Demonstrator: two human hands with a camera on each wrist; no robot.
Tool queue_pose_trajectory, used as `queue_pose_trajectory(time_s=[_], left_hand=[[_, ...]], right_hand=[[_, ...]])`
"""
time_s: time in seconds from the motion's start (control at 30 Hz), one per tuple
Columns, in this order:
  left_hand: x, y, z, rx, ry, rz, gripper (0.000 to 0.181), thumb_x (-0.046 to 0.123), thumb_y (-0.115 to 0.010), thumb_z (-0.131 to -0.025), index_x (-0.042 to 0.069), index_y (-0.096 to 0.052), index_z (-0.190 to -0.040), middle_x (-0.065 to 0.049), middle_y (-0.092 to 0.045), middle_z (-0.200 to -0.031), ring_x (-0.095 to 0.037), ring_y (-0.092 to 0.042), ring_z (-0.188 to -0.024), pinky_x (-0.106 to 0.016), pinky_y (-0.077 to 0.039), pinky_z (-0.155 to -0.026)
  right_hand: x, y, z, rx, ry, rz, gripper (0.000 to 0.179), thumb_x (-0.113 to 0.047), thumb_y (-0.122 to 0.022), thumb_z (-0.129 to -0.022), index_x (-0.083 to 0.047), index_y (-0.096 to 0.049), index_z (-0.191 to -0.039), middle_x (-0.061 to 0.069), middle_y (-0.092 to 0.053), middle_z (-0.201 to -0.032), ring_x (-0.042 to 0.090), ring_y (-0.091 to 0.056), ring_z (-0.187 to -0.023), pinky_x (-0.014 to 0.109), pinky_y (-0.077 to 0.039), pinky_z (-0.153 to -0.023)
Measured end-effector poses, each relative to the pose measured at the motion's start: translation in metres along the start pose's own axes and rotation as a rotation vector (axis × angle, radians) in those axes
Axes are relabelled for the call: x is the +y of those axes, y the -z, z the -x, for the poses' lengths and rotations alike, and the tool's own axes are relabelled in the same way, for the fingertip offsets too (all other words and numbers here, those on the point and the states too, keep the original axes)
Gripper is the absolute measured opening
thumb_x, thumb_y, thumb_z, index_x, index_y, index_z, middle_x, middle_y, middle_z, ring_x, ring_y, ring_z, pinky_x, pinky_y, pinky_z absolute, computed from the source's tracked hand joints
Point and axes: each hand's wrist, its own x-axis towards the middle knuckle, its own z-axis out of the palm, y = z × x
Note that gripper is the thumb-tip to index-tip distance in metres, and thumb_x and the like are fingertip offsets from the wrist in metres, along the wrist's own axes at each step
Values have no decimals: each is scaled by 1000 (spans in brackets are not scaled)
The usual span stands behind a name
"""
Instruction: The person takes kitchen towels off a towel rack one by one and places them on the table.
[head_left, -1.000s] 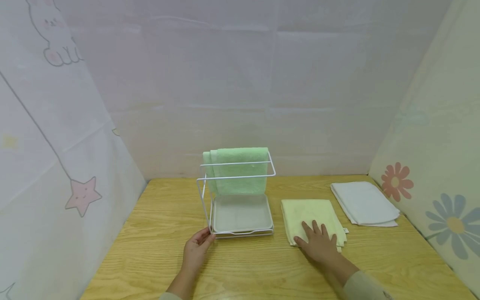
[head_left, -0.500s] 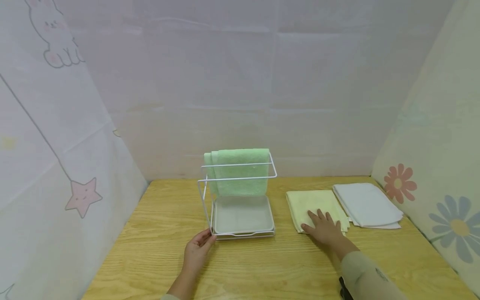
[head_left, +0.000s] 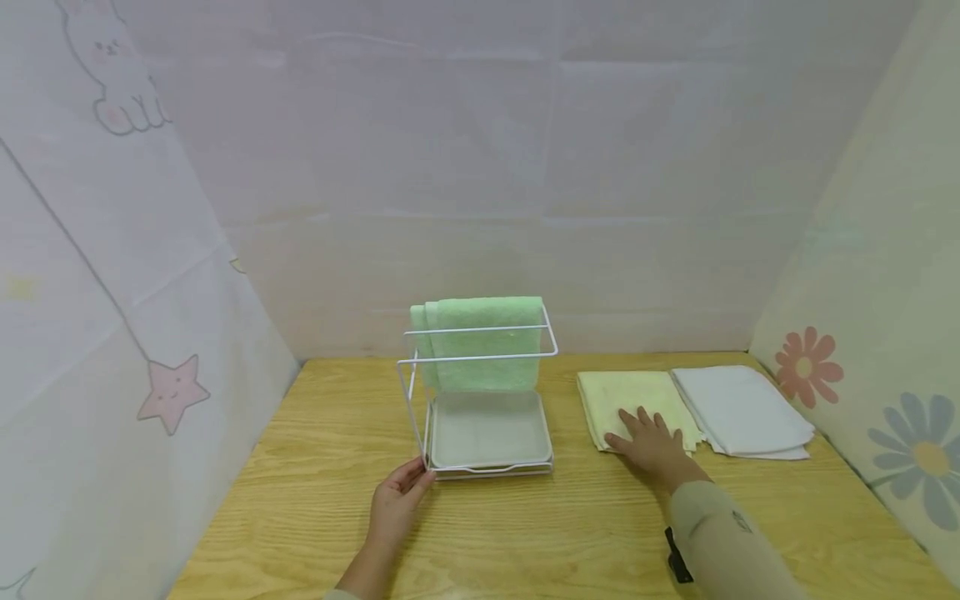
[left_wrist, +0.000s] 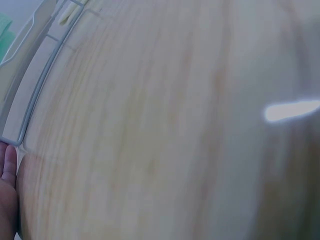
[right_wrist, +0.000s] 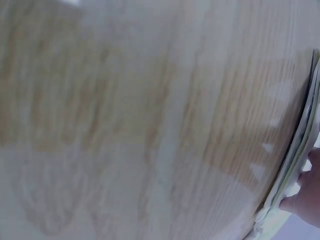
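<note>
In the head view, my left hand (head_left: 396,500) holds the front left corner of a white wire towel rack (head_left: 480,358) between thumb and fingers. Draped over the rack's back bar is a green towel (head_left: 487,321). A pale tray (head_left: 491,429) sits in the rack's base. My right hand (head_left: 651,446) lies with spread fingers on a folded yellow towel (head_left: 630,396). In the right wrist view its fingertips (right_wrist: 289,204) touch the towel's layered edge. A folded white towel (head_left: 742,408) lies against the yellow towel's right side.
The wooden table (head_left: 315,433) ends at a pale cloth backdrop (head_left: 375,208) behind and at both sides. A small black object (head_left: 678,557) shows beside my right sleeve (head_left: 727,533).
My right hand has pushed the yellow towel away from me and slightly right, up beside the white towel. My left hand has stayed at the rack's corner.
</note>
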Motion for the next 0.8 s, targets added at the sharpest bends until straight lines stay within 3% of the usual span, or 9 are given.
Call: queue_pose_trajectory(time_s=[0.4,0.67,0.8], left_hand=[[-1,1,-1,-4,3,10,39,11,-72,-89,-7,-62,-122,-24,-64,-125,-3,-66,-99,-15,-56,-86],[-4,0,-1,-1,-26,21,38,10,-72,-89,-8,-62,-121,-25,-64,-124,-6,-67,-100,-15,-57,-85],[-6,1,-1,2,-39,17,38,10,-72,-89,-9,-62,-120,-27,-64,-124,-8,-67,-101,-16,-57,-84]], right_hand=[[11,-3,-11,7,28,8,83,-67,-36,-97,-12,-19,-157,30,-3,-161,59,4,-142,83,7,-104],[13,-1,-9,20,34,-12,85,-66,-35,-97,-9,-17,-157,30,-3,-161,58,4,-143,82,8,-105],[8,5,-8,59,36,-11,84,-65,-33,-99,-6,-17,-156,31,-6,-160,58,-2,-143,81,1,-108]])
